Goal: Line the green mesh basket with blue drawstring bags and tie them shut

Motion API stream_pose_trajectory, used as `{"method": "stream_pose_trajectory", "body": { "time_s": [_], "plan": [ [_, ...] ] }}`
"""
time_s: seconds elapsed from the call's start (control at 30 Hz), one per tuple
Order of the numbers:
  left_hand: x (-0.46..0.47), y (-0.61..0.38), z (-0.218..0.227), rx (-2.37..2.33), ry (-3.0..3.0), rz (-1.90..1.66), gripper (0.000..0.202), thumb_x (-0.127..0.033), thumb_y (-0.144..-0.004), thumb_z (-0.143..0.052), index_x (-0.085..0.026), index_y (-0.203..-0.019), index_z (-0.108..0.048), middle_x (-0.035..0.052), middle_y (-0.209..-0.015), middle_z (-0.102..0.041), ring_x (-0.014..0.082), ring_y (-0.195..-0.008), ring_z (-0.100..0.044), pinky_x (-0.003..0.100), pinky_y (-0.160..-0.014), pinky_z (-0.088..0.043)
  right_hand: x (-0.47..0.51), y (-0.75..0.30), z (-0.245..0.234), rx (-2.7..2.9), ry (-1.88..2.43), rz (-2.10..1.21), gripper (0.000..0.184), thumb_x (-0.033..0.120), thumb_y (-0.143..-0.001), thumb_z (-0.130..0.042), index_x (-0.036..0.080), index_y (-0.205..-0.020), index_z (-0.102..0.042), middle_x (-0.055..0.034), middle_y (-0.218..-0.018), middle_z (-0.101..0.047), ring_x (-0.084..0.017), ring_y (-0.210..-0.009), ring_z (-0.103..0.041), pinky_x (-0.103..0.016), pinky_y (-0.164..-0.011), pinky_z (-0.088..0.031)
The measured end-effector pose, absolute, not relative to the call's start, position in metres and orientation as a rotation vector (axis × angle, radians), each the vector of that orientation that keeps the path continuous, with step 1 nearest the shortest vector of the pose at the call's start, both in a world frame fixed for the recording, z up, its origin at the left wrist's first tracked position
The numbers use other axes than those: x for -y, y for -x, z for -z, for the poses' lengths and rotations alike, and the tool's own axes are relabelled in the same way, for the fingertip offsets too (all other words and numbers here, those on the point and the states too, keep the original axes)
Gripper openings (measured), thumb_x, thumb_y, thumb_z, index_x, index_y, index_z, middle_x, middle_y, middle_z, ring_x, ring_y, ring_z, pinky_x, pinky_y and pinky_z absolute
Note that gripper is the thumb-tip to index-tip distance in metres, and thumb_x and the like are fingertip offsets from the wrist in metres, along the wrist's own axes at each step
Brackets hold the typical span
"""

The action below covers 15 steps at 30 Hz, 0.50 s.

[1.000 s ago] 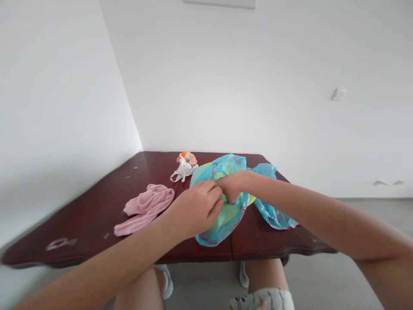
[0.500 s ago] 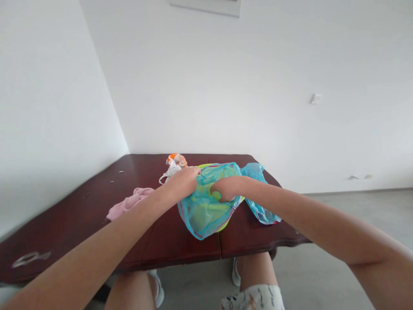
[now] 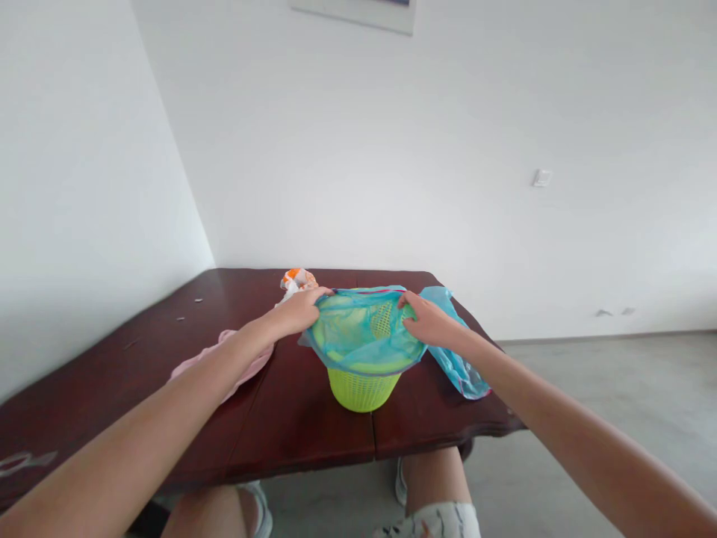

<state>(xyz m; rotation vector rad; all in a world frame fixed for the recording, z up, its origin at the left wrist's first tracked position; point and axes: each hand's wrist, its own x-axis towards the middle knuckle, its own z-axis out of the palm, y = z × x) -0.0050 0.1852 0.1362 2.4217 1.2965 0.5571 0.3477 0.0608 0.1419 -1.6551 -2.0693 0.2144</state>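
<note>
A lime-green perforated plastic basket point(image 3: 363, 392) stands upright on the table in front of me. Thin blue see-through plastic bag point(image 3: 358, 347) material lines its mouth and hangs a little over the near rim. My left hand point(image 3: 305, 308) pinches the bag's edge at the rim's far left. At the right side of the rim, my right hand point(image 3: 423, 317) has its fingers closed on the bag's edge, the thumb toward the inside. The bag's far edge runs stretched between both hands.
Another blue plastic bag point(image 3: 456, 366) lies crumpled right of the basket. A pink cloth point(image 3: 255, 366) is partly hidden behind my left forearm. An orange-and-white plastic bag point(image 3: 299, 279) sits farther back. The dark red table point(image 3: 302, 418) has its far edge near a white wall.
My right hand has come out of the basket's inside to its right rim. The bag's near edge has risen, exposing the basket's lower front. My left hand has shifted slightly left.
</note>
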Motion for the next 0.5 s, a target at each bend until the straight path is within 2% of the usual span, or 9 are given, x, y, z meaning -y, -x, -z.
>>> {"method": "stream_pose_trajectory", "body": {
  "time_s": [0.1,0.2,0.3,0.37,0.4,0.5],
  "plan": [
    [-0.198,-0.001,-0.125,-1.214,-2.273,-0.609,0.072,-0.031,-0.075,-0.063,-0.021,-0.144,-0.081,0.0127,-0.156,-0.080,0.0396,-0.154,-0.068,0.048,-0.131,-0.053,-0.076,-0.355,-0.116,1.782,1.492,-0.275,0.034,0.015,-0.084,-0.062,0.024,-0.116,-0.068,-0.0084,-0.125,-0.081,-0.027,-0.119,-0.075,-0.044,-0.113,-0.058],
    [-0.207,-0.008,-0.117,-1.103,-2.142,-0.638,0.060,-0.044,-0.073,-0.071,-0.023,-0.128,-0.086,0.0108,-0.139,-0.087,0.0414,-0.145,-0.073,0.046,-0.124,-0.059,-0.092,-0.355,-0.099,1.549,1.386,-0.340,0.023,0.019,-0.083,-0.064,0.024,-0.105,-0.071,-0.0073,-0.119,-0.083,-0.028,-0.122,-0.077,-0.047,-0.120,-0.056],
    [-0.209,-0.011,-0.110,-1.082,-2.015,-0.660,0.051,-0.043,-0.071,-0.074,-0.026,-0.117,-0.087,0.0077,-0.115,-0.090,0.0399,-0.122,-0.081,0.043,-0.100,-0.068,-0.103,-0.353,-0.090,1.411,1.361,-0.416,0.020,0.023,-0.085,-0.069,0.022,-0.105,-0.075,-0.0078,-0.115,-0.085,-0.028,-0.117,-0.080,-0.049,-0.119,-0.058],
    [-0.208,-0.011,-0.106,-1.112,-1.896,-0.669,0.049,-0.042,-0.072,-0.074,-0.025,-0.116,-0.086,0.0065,-0.099,-0.088,0.0369,-0.101,-0.082,0.040,-0.082,-0.067,-0.107,-0.352,-0.088,1.391,1.353,-0.437,0.019,0.025,-0.088,-0.071,0.022,-0.106,-0.076,-0.0082,-0.115,-0.086,-0.028,-0.117,-0.080,-0.049,-0.120,-0.059],
    [-0.207,-0.011,-0.104,-1.117,-1.846,-0.689,0.049,-0.043,-0.074,-0.073,-0.023,-0.117,-0.086,0.0066,-0.094,-0.086,0.0356,-0.096,-0.081,0.039,-0.078,-0.066,-0.108,-0.352,-0.087,1.393,1.350,-0.440,0.020,0.026,-0.089,-0.073,0.022,-0.108,-0.076,-0.0085,-0.117,-0.085,-0.027,-0.119,-0.080,-0.048,-0.121,-0.058],
    [-0.204,-0.012,-0.099,-1.112,-1.766,-0.816,0.054,-0.058,-0.085,-0.068,-0.017,-0.117,-0.083,0.0092,-0.091,-0.084,0.0360,-0.099,-0.079,0.038,-0.081,-0.065,-0.111,-0.353,-0.088,1.402,1.396,-0.491,0.026,0.028,-0.088,-0.082,0.021,-0.112,-0.074,-0.0103,-0.124,-0.084,-0.027,-0.124,-0.079,-0.047,-0.123,-0.058]
  ]
}}
